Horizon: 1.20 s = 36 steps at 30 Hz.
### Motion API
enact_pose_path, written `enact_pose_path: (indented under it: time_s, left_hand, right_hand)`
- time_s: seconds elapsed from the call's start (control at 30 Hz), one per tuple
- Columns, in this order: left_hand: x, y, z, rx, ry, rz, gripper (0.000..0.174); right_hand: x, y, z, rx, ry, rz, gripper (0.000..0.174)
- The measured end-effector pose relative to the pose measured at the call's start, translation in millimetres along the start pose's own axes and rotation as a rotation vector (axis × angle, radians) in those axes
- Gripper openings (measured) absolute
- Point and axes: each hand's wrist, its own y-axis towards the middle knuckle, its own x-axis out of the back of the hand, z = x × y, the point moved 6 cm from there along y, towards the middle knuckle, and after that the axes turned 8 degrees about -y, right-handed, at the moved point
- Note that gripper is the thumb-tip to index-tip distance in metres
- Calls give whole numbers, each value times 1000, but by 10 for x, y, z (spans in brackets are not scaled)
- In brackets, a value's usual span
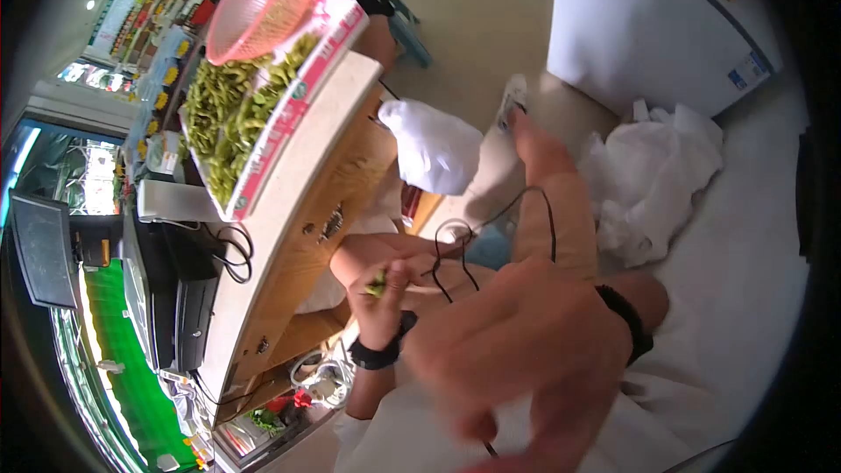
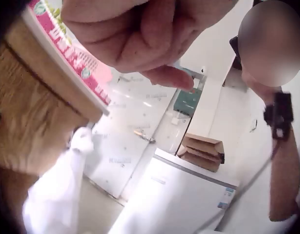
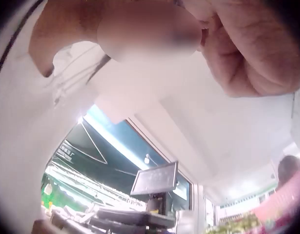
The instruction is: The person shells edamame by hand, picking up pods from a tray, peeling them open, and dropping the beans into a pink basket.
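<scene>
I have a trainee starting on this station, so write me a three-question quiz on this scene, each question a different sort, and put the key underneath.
1. Short answer: Which hand shows a green pod held at its fingers?
2. True or false: Each of the person's wrists wears a black band.
3. Fill in the gap: The basket at one end of the box of pods is coloured ____.

Key:
1. The left hand.
2. True.
3. Pink.
</scene>
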Motion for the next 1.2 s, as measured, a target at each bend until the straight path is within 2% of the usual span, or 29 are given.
enact_pose_path:
  time_s: [0.03,0.1,0.23,0.3,0.33,0.43,0.47,0.5,0.53,0.57,0.6,0.67,0.7,0.73,0.77,0.83,0.87,0.93,1.07,1.17,1.2]
  left_hand:
    - [-235,-82,-99,88,-15,60,17]
    - [-304,-284,277,163,-14,70,15]
    - [-380,-467,696,146,-12,96,17]
    - [-399,-455,829,194,-169,63,22]
    - [-456,-420,599,227,-123,139,24]
    - [-441,-354,632,187,-190,208,23]
    - [-428,-374,710,250,-187,111,24]
    - [-397,-348,687,251,-191,102,24]
    - [-371,-318,664,366,-264,117,24]
    - [-387,-294,586,472,-336,131,25]
    - [-427,-338,345,421,-509,118,31]
    - [-434,-358,310,326,-531,73,34]
    - [-408,-363,285,251,-548,36,38]
    - [-389,-383,389,338,-474,64,45]
    - [-374,-381,375,330,-478,57,45]
    - [-441,-411,347,359,-498,185,49]
    - [-458,-420,382,311,-519,269,53]
    - [-513,-413,332,333,-484,288,54]
    - [-591,-393,296,363,-385,405,54]
    - [-624,-371,274,331,-362,444,52]
    - [-617,-376,276,331,-363,440,52]
  right_hand:
    - [3,-3,-18,-22,9,-11,21]
    - [-10,-12,-31,-37,-68,-26,21]
    - [-70,-35,-68,-75,-198,-40,22]
    - [-98,-46,-93,-98,-272,-48,22]
    - [-110,-51,-107,-111,-311,-51,22]
    - [-144,-64,-136,-137,-429,-55,22]
    - [-156,-68,-138,-137,-469,-52,22]
    - [-165,-71,-137,-134,-513,-48,22]
    - [-173,-73,-131,-126,-557,-43,22]
    - [-156,-32,-242,-287,-364,304,23]
    - [-147,-256,-480,-137,-67,74,24]
    - [-2,-502,-768,-438,-273,36,18]
    - [32,-684,-962,-591,-227,-16,15]
    - [51,-890,-1165,-747,-182,-70,12]
    - [55,-1012,-1290,-744,-183,-59,12]
    - [86,-1251,-1511,-807,-321,-60,5]
    - [55,-1321,-1561,-809,-321,-57,5]
    - [14,-1486,-1667,-899,-90,-162,16]
    - [22,-1571,-1715,-826,-108,-116,17]
    - [9,-1546,-1697,-910,-59,-71,17]
    - [14,-1558,-1703,-942,11,-109,16]
